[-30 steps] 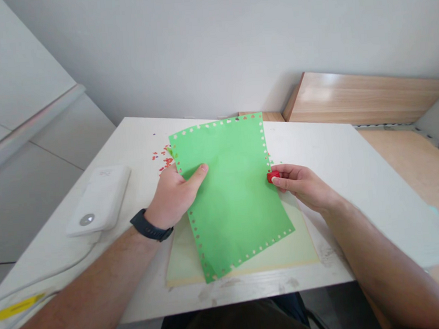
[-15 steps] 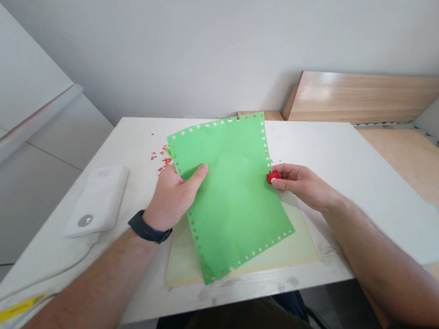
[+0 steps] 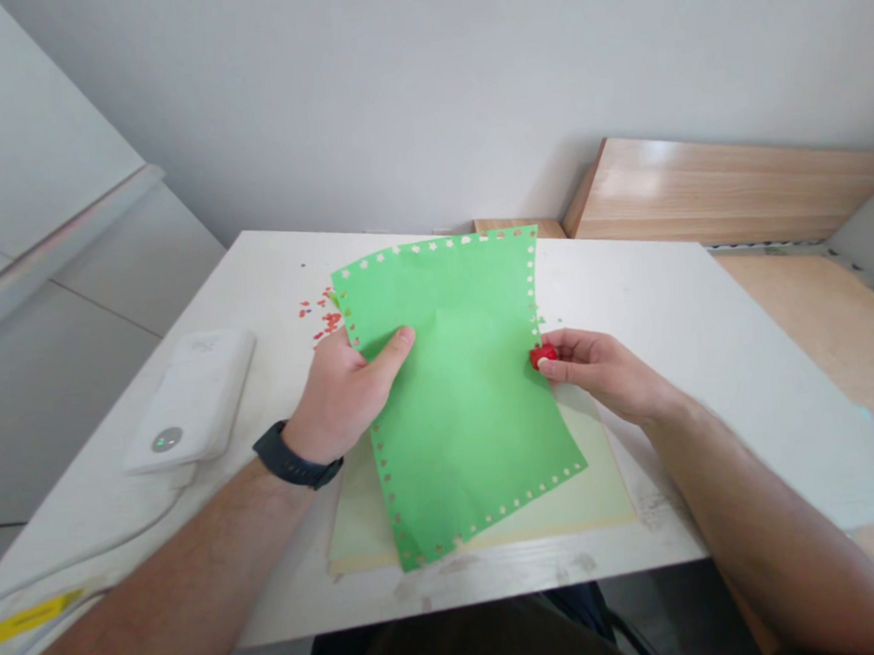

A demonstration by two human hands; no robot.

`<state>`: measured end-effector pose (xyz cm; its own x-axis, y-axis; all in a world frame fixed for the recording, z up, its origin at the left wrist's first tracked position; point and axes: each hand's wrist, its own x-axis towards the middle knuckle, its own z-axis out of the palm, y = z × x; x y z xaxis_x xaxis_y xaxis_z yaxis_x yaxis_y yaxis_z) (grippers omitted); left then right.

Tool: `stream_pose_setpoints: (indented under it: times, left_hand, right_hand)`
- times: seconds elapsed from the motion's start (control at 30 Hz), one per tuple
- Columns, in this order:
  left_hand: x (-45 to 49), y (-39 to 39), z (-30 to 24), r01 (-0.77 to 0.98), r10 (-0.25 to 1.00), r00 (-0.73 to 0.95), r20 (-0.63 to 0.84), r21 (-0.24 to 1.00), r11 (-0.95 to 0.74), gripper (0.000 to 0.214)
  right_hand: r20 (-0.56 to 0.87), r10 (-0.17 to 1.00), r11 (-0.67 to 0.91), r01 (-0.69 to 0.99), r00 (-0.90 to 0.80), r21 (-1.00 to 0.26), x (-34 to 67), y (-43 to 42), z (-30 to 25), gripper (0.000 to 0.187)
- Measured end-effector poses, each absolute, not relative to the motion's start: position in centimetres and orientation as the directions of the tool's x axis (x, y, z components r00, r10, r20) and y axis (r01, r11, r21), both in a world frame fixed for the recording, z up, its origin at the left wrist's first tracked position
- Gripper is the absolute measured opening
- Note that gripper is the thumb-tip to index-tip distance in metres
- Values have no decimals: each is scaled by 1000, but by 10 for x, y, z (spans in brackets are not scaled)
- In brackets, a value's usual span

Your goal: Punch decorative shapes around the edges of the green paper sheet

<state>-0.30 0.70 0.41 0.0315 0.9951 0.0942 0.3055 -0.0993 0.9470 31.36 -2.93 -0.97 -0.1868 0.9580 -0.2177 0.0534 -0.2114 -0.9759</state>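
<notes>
A green sheet of paper (image 3: pixel 473 415) is held up at a tilt over the table. Small star-like holes line its top and bottom edges, most of the left edge and the upper right edge. My left hand (image 3: pixel 358 388) grips the sheet's left side, thumb on the front, the other fingers hidden behind. Between the thumb and fingers of my right hand (image 3: pixel 593 366) is a small red craft punch (image 3: pixel 543 357), set on the sheet's right edge just below the last hole there. Beneath the sheet lies a pale yellow-green mat or sheet (image 3: pixel 591 496).
Red paper bits (image 3: pixel 328 322) are scattered on the white table (image 3: pixel 629 294) behind my left hand. A white power bank (image 3: pixel 192 400) with a cable lies at the left, near a yellow tag (image 3: pixel 27 618). A wooden panel (image 3: pixel 719 188) stands at the back right.
The sheet's upper right corner has shifted slightly right, and its lower left corner slightly left. Both hands keep nearly the same place and hold. A green light now shows on the power bank.
</notes>
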Motion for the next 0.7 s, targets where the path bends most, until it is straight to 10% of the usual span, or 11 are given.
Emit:
stream_pose_setpoints:
  times: [0.7]
  left_hand:
    - [-3, 6, 6, 315, 991, 57, 122, 940, -134, 42]
  right_hand:
    - [-215, 961, -204, 77, -174, -976, 309, -30, -5, 32]
